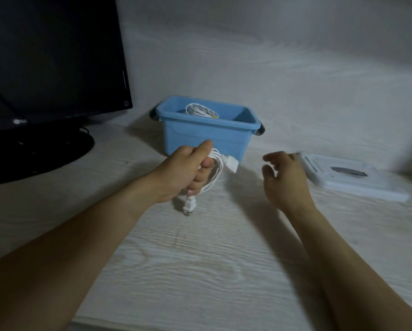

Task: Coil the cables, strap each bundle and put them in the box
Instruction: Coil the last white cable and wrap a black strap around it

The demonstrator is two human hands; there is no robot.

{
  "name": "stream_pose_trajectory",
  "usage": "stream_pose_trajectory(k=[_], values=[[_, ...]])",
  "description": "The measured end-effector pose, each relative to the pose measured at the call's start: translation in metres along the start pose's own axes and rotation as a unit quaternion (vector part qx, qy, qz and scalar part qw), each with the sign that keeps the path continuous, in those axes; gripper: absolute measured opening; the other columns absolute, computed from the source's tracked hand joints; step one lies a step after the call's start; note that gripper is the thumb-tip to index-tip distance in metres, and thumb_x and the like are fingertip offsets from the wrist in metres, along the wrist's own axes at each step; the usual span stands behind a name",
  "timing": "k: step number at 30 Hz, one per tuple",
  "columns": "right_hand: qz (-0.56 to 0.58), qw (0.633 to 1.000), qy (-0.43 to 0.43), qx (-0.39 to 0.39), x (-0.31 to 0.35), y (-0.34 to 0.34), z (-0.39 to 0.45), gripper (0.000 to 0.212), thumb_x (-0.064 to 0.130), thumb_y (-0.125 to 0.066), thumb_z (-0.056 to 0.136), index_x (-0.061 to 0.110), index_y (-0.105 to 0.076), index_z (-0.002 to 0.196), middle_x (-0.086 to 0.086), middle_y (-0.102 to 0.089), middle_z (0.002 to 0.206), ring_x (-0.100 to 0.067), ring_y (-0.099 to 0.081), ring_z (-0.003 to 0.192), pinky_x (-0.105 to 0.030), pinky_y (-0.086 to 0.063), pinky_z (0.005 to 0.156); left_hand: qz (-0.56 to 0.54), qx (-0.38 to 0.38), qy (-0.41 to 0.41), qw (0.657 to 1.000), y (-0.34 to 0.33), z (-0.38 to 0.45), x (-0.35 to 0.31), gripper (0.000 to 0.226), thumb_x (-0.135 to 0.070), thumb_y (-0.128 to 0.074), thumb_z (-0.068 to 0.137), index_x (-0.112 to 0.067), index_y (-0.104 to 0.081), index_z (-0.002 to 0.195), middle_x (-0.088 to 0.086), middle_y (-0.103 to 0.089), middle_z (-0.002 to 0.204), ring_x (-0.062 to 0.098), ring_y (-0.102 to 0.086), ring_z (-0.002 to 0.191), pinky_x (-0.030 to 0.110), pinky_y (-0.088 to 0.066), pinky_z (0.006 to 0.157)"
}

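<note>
Desk is a pale whitewashed wood-grain tabletop. Sitting on it: a light blue plastic box with dark handles near the back, a black monitor's round base on the left, and a flat white plastic lid off to the right.

A light blue box with dark handles holds a white coil. The gripped cable is white; the desk pale woodgrain; the monitor black; the lid white.
</note>
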State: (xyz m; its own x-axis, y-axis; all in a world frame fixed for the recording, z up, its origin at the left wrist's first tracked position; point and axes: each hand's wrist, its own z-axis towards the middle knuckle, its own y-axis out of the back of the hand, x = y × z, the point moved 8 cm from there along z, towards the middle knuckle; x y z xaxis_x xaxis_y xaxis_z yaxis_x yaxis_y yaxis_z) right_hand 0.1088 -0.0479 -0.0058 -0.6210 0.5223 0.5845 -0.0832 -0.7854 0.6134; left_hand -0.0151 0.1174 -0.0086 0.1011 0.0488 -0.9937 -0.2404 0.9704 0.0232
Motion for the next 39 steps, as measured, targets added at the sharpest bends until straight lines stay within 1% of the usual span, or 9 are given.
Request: stream_pose_trajectory(k=[4,10,15,19,24,27,29,34,39], values=[[-0.079,0.994,-0.074,0.009,-0.058,0.004,0.012,0.034,0.001,-0.056,0.088,0.008,-0.065,0.12,-0.018,-0.056,0.132,-0.04,-0.053,0.119,-0.048,-0.045,0.103,-0.03,-0.039,0.003,0.999,0.005,0.003,0.006,0.044,-0.039,-0.03,0.105,-0.019,-0.032,0.066,-0.006,-0.019,0.044,0.009,-0.015,0.036,0.017,-0.019,0.04],[-0.23,0.963,-0.091,0.104,-0.084,-0.011,0.027,0.05,0.011,-0.05,0.091,0.014,-0.049,0.142,-0.013,-0.047,0.148,-0.035,-0.042,0.135,-0.045,-0.035,0.113,-0.034,-0.066,-0.002,0.997,0.012,0.006,0.007,0.044,-0.037,-0.031,0.105,-0.019,-0.033,0.065,-0.006,-0.021,0.045,0.009,-0.017,0.036,0.016,-0.021,0.038],[-0.264,0.958,-0.056,0.097,-0.077,-0.004,0.036,0.026,0.014,-0.05,0.096,0.008,-0.067,0.115,-0.017,-0.065,0.121,-0.036,-0.059,0.11,-0.038,-0.048,0.092,-0.019,-0.079,-0.006,0.997,0.014,0.006,0.01,0.043,-0.036,-0.03,0.105,-0.02,-0.031,0.065,-0.004,-0.019,0.047,0.009,-0.016,0.037,0.017,-0.021,0.037],[-0.189,0.975,0.049,0.109,-0.04,-0.014,0.017,0.014,0.01,-0.055,0.095,0.013,-0.068,0.102,-0.009,-0.067,0.107,-0.032,-0.06,0.099,-0.039,-0.046,0.087,-0.016,-0.086,0.004,0.996,0.012,0.006,0.013,0.045,-0.033,-0.031,0.104,-0.022,-0.027,0.06,-0.004,-0.019,0.046,0.009,-0.015,0.036,0.017,-0.019,0.037],[0.096,0.99,0.061,0.086,0.036,-0.01,-0.007,0.009,0.018,-0.052,0.101,0.017,-0.059,0.095,0.002,-0.066,0.083,-0.017,-0.061,0.075,-0.03,-0.048,0.066,-0.045,-0.104,0.017,0.993,0.015,0.005,0.016,0.047,-0.032,-0.036,0.101,-0.022,-0.029,0.056,-0.002,-0.019,0.045,0.011,-0.016,0.037,0.022,-0.017,0.043],[0.264,0.959,0.033,0.099,0.059,-0.013,-0.022,0.008,0.013,-0.052,0.102,0.014,-0.059,0.099,0.006,-0.062,0.071,-0.004,-0.056,0.056,-0.016,-0.042,0.054,-0.056,-0.154,-0.006,0.986,0.017,0.004,0.012,0.048,-0.03,-0.039,0.1,-0.021,-0.029,0.053,-0.002,-0.02,0.042,0.011,-0.016,0.037,0.023,-0.018,0.043],[0.342,0.926,0.007,0.158,0.063,-0.022,-0.032,0.013,0.008,-0.049,0.103,0.008,-0.058,0.112,0.0,-0.067,0.071,-0.01,-0.057,0.051,-0.02,-0.045,0.051,-0.073,-0.204,-0.024,0.976,0.023,0.002,0.01,0.054,-0.027,-0.043,0.098,-0.023,-0.03,0.046,-0.003,-0.021,0.039,0.013,-0.018,0.034,0.021,-0.019,0.041],[0.388,0.9,-0.015,0.198,0.062,-0.026,-0.043,0.022,-0.004,-0.044,0.102,0.004,-0.058,0.117,-0.01,-0.072,0.095,-0.023,-0.065,0.056,-0.03,-0.052,0.055,-0.087,-0.265,-0.06,0.959,0.034,0.0,0.003,0.054,-0.028,-0.044,0.099,-0.018,-0.028,0.049,-0.001,-0.023,0.036,0.015,-0.021,0.033,0.021,-0.025,0.038],[0.411,0.873,-0.106,0.239,0.058,-0.034,-0.049,0.018,-0.005,-0.046,0.097,0.003,-0.061,0.09,0.003,-0.048,0.058,-0.011,-0.036,0.047,-0.022,-0.026,0.044,-0.118,-0.212,-0.041,0.969,0.028,0.007,0.012,0.058,-0.044,-0.034,0.103,-0.022,-0.03,0.049,0.0,-0.023,0.042,0.016,-0.024,0.035,0.024,-0.026,0.043]])
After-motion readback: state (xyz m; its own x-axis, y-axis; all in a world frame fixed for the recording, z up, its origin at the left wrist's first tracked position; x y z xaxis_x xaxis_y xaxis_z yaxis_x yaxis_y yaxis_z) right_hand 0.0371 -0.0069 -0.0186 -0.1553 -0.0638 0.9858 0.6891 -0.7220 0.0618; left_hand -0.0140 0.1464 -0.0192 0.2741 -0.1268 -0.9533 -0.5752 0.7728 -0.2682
